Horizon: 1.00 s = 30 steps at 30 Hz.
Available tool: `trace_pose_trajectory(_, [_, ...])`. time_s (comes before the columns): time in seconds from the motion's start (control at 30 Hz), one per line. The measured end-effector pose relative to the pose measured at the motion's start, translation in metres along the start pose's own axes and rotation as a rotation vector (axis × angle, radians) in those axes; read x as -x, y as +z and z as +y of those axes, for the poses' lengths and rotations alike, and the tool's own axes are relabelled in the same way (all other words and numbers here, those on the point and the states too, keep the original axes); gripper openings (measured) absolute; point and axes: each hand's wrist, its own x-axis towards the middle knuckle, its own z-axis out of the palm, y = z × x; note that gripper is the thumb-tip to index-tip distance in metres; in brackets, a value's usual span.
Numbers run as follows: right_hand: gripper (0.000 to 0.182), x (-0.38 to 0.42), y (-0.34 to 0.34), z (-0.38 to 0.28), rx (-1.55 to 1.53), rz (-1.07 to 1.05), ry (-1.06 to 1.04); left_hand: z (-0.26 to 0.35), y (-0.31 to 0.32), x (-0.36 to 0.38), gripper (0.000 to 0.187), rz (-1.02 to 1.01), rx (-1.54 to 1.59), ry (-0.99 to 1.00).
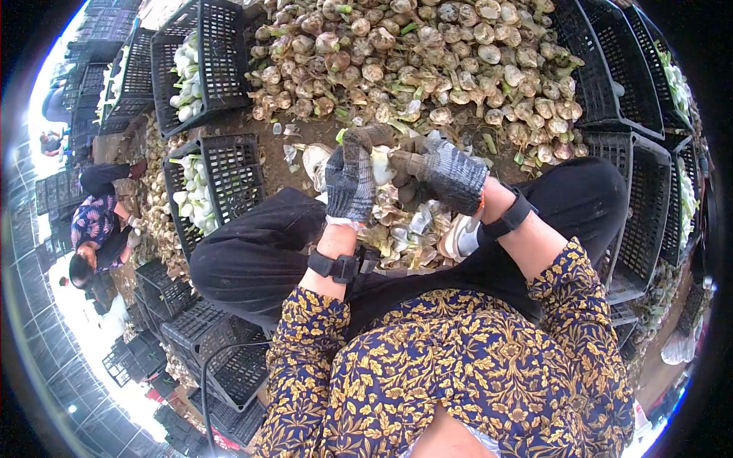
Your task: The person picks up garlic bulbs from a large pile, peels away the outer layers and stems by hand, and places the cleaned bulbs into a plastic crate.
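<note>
A white garlic bulb (383, 166) is held between my two hands, above the ground in front of me. My left hand (351, 177), in a grey knit glove with brown fingers, closes round it from the left. From the other side, the gloved fingers of my right hand (441, 169) are curled against the bulb; part of it is hidden behind them. Papery garlic skins (401, 229) lie scattered below, between my legs. Just beyond my hands spreads a big heap of unpeeled garlic bulbs (397, 57), dirty and brownish.
On my left stand black plastic crates (233, 179) holding peeled white garlic (195, 195). More black crates (641, 214) line my right side. Another person (103, 214) sits at far left beside a row of garlic. Stacked crates (217, 343) are behind my left knee.
</note>
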Motion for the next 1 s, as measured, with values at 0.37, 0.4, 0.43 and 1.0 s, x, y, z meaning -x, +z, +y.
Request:
trace_pose_trajectory(0.37, [0.03,0.007,0.008,-0.013,0.025,0.059,0.043,0.038,-0.002,0.006,0.038,0.075,0.015,-0.12])
trace_pose_trajectory(0.4, [0.029,0.0,0.005,-0.003,0.148,0.072,0.008,0.032,0.003,0.007,0.037,0.09,0.123,-0.01])
trace_pose_trajectory(0.43, [0.029,0.001,0.004,-0.002,0.148,0.073,0.008,0.026,0.005,0.007,0.037,0.089,0.123,-0.01])
trace_pose_trajectory(1.0, [0.02,-0.019,-0.004,0.028,0.354,0.47,-0.568,0.013,0.011,-0.002,0.04,0.032,0.174,-0.396])
